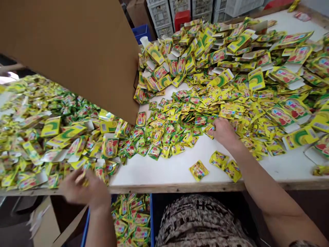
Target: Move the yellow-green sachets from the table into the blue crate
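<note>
My right hand [225, 133] is at the near edge of a heap of small yellow and green sachets [180, 113] on the white table. Its fingers are closed on a yellow sachet [209, 130], partly hidden by the fingertips. My left hand [86, 188] is over the table's front edge at the left, in front of small open cartons [110, 146]. Motion smears its fingers, so whether it holds anything is unclear. Between my hands a single yellow sachet [198, 170] lies on the white surface. Two more, such as a yellow sachet [219, 160], lie near my right forearm.
A large brown cardboard sheet or box [84, 51] blocks the upper left. Yellow cartons [241, 44] are piled at the back right. A blue bin [152, 219] below the table edge [177, 188] holds packets. White crates [160, 15] stand behind.
</note>
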The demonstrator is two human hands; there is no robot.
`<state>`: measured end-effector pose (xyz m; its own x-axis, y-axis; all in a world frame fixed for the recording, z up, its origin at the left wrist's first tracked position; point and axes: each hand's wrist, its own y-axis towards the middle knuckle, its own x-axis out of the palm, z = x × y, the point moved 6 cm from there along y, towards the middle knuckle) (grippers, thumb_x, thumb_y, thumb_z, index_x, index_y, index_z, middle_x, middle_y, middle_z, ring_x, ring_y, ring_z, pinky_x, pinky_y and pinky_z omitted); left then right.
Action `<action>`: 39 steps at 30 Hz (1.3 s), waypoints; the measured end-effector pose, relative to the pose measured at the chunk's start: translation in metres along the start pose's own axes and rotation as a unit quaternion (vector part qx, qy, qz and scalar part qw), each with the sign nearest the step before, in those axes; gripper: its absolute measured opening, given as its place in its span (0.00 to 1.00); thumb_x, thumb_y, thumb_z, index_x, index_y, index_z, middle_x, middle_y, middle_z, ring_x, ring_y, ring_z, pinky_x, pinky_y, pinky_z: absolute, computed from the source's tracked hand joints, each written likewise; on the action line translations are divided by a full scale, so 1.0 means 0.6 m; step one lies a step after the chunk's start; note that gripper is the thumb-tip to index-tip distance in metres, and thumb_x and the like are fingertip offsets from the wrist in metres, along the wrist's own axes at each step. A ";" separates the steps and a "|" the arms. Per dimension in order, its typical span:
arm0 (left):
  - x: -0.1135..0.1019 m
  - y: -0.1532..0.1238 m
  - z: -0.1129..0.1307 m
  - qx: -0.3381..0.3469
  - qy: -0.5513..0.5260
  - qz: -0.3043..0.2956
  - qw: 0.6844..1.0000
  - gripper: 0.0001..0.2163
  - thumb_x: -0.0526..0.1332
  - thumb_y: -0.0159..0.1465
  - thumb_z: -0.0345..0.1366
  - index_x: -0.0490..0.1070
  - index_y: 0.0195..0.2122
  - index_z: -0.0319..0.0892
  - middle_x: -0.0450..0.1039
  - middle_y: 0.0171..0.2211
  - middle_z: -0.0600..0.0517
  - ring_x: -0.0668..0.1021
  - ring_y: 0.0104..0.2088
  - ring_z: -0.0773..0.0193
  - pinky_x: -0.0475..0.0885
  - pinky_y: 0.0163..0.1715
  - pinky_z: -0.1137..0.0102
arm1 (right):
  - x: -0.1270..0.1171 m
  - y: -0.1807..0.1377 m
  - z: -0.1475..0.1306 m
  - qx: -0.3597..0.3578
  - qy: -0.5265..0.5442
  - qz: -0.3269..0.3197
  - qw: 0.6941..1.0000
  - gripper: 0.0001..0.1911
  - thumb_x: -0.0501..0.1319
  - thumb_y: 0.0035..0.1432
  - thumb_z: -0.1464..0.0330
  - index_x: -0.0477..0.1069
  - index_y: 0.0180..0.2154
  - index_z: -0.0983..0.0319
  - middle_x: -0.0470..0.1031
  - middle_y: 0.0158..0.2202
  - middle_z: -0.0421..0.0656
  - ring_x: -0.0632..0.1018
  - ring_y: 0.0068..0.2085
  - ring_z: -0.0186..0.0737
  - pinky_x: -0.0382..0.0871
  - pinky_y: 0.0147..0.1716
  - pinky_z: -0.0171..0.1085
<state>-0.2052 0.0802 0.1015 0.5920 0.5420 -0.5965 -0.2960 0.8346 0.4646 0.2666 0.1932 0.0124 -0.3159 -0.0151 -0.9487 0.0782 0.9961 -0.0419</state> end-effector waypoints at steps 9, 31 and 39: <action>0.738 0.177 0.437 0.249 -0.063 -0.280 0.925 0.15 0.67 0.60 0.28 0.71 0.49 0.39 0.75 0.50 0.42 0.75 0.54 0.54 0.70 0.55 0.58 | 0.009 -0.018 -0.016 -0.078 0.105 -0.091 0.987 0.08 0.66 0.58 0.70 0.72 0.40 0.63 0.79 0.42 0.51 0.80 0.44 0.48 0.71 0.43 0.40; 0.409 -0.076 0.300 0.175 0.171 -0.224 0.943 0.18 0.67 0.58 0.39 0.66 0.47 0.40 0.72 0.44 0.40 0.73 0.48 0.45 0.66 0.45 0.57 | -0.071 -0.079 -0.057 -0.026 0.413 0.208 0.886 0.14 0.66 0.55 0.59 0.75 0.40 0.60 0.77 0.34 0.42 0.75 0.32 0.39 0.71 0.32 0.38; 0.372 -0.151 0.253 0.094 0.149 -0.188 0.966 0.14 0.67 0.60 0.38 0.65 0.42 0.42 0.71 0.44 0.40 0.73 0.48 0.45 0.65 0.45 0.55 | -0.045 -0.117 -0.111 -0.122 0.273 0.023 0.954 0.08 0.68 0.47 0.66 0.79 0.32 0.61 0.77 0.31 0.41 0.73 0.32 0.40 0.66 0.35 0.38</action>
<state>0.0676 0.1109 0.0258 0.3814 0.2319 -0.8948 0.0553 0.9606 0.2725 0.2068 0.1295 0.0619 -0.7678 0.0110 -0.6405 -0.0973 0.9862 0.1336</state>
